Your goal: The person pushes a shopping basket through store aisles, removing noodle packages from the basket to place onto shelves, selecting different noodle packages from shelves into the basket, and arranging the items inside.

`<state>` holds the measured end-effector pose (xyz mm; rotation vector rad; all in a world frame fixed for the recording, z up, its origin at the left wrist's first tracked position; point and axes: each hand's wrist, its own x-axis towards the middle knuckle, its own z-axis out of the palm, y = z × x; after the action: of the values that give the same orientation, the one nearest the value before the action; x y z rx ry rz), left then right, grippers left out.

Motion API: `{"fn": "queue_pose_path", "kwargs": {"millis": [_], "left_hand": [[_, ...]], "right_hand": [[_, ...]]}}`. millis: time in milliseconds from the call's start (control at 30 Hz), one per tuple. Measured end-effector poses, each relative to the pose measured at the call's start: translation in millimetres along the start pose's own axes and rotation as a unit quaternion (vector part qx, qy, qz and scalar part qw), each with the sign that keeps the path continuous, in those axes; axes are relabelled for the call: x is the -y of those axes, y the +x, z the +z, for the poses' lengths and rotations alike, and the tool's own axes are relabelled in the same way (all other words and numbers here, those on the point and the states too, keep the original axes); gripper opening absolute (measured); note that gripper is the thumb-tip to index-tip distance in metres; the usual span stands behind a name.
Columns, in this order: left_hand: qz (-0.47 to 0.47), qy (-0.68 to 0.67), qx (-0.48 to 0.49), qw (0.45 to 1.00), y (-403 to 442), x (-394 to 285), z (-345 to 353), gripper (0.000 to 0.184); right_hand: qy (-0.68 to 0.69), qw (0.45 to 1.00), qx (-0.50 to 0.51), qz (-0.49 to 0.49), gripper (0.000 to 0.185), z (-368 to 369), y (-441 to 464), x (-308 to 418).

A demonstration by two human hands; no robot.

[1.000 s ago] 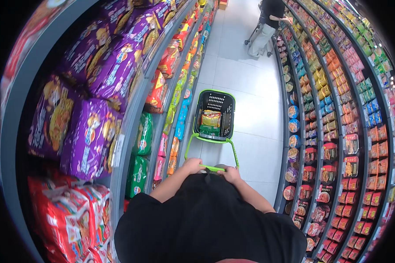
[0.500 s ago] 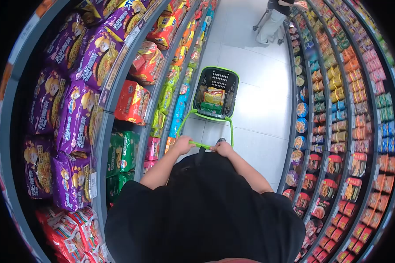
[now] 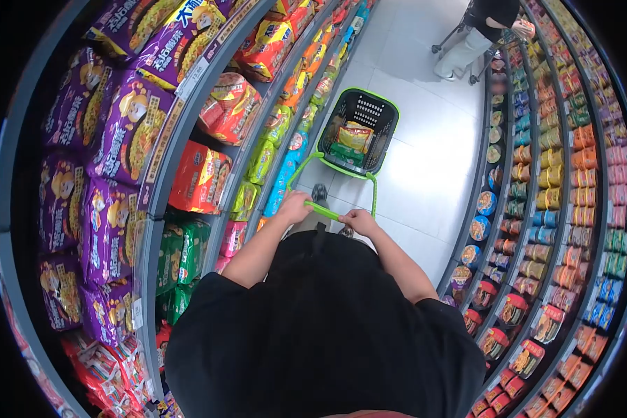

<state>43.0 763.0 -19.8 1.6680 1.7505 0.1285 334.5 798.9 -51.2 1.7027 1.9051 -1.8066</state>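
Observation:
In front of me on the aisle floor is a black shopping basket (image 3: 389, 129) with a bright green rim. Its long green handle (image 3: 324, 210) reaches back toward my body. My left hand (image 3: 297, 207) is closed round the left end of the handle's crossbar. Farther along the bar, my right hand (image 3: 359, 221) grips the right end. Inside the basket lie a yellow and red food packet (image 3: 355, 136) and a green packet (image 3: 346, 155). The undersides of both hands are hidden.
Shelves of purple instant noodle packs (image 3: 108, 230) and red multipacks (image 3: 200, 175) line my left. On the right stand shelves of cup noodles (image 3: 479, 228) and small packets. Ahead on the tiled floor (image 3: 425, 150), another person (image 3: 467, 52) stands beside a wheeled cart, holding an item near the right shelf.
The view has turned slightly, and the basket appears a little farther right and up. The person ahead appears larger and nearer. Both my hands keep hold of the handle.

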Motion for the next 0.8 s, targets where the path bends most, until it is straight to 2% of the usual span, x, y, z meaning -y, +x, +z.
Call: {"fn": "queue_pose_path", "kwargs": {"millis": [133,200,267,300,367,433,467,533,567,633,667,700,800], "left_hand": [[0.025,-0.009,0.017,1.000,29.7,-8.1,-18.7,0.035],[0.048,-0.025,0.005,0.999,54.8,-7.2,-30.0,0.038],[-0.022,-0.152,-0.146,0.977,84.9,-8.8,-44.9,0.050],[-0.023,-0.157,-0.144,0.977,106.4,0.7,-43.1,0.050],[-0.142,-0.250,-0.302,0.909,165.9,36.0,-42.5,0.068],[-0.202,-0.316,-0.222,0.900,202.1,44.5,-84.0,0.085],[-0.207,-0.316,-0.212,0.901,215.6,54.9,-85.4,0.085],[-0.244,-0.379,-0.155,0.879,260.1,66.5,-102.4,0.099],[-0.241,-0.380,-0.158,0.879,283.1,65.9,-114.0,0.099],[-0.292,-0.326,-0.300,0.848,297.6,56.2,-127.4,0.112],[-0.297,-0.328,-0.300,0.845,304.6,54.7,-134.9,0.112],[-0.292,-0.388,-0.325,0.811,318.5,55.2,-144.4,0.119],[-0.373,-0.467,-0.295,0.746,337.7,35.8,-166.9,0.134]], "right_hand": [[0.018,0.999,0.041,0.019,0.046,-39.2,17.7,12.0],[-0.011,1.000,0.019,0.013,0.048,-55.6,21.3,22.4],[-0.006,1.000,-0.017,0.014,0.046,-72.5,31.9,28.9],[-0.010,1.000,-0.016,0.018,0.046,-80.7,35.5,34.4],[-0.063,0.997,0.000,0.048,0.048,-96.8,40.2,56.6],[-0.071,0.997,-0.016,0.037,0.048,-106.2,48.3,65.6],[-0.081,0.996,-0.033,0.023,0.048,-109.6,45.6,68.0],[-0.072,0.997,-0.017,0.037,0.047,-126.5,51.2,83.6],[-0.081,0.996,-0.018,0.042,0.046,-131.2,49.3,90.8],[-0.086,0.995,0.003,0.044,0.045,-139.9,53.4,89.3],[-0.090,0.995,0.008,0.045,0.045,-145.2,56.2,87.2],[-0.093,0.994,0.022,0.052,0.044,-151.0,56.6,90.0],[-0.132,0.988,0.057,0.059,0.041,-164.3,55.2,91.8]]}}
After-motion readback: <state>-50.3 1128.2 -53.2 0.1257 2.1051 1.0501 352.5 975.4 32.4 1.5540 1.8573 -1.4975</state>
